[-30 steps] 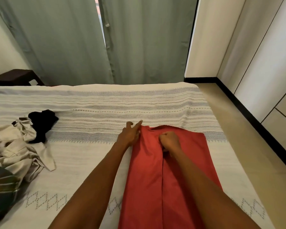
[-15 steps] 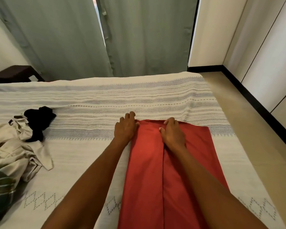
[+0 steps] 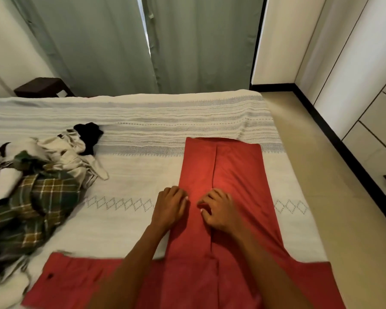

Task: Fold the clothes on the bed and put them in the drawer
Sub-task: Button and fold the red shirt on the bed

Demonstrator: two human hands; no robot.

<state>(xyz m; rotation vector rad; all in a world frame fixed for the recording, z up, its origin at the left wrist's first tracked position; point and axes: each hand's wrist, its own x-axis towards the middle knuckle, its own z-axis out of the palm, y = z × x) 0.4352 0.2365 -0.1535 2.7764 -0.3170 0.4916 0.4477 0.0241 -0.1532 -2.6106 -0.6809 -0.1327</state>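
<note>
From my feed I only get two bare forearms coming in from the bottom edge, no sleeves, no watch or bands that I can spot. The left hand [image 3: 171, 205] and right hand [image 3: 218, 208] are bare too, short pale nails on a few fingers, rest is blurry

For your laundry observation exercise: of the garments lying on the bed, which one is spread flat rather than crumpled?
The red garment, under both hands. It lies smoothed flat, while the plaid garment, beige garment and black garment sit crumpled in a heap.
</note>
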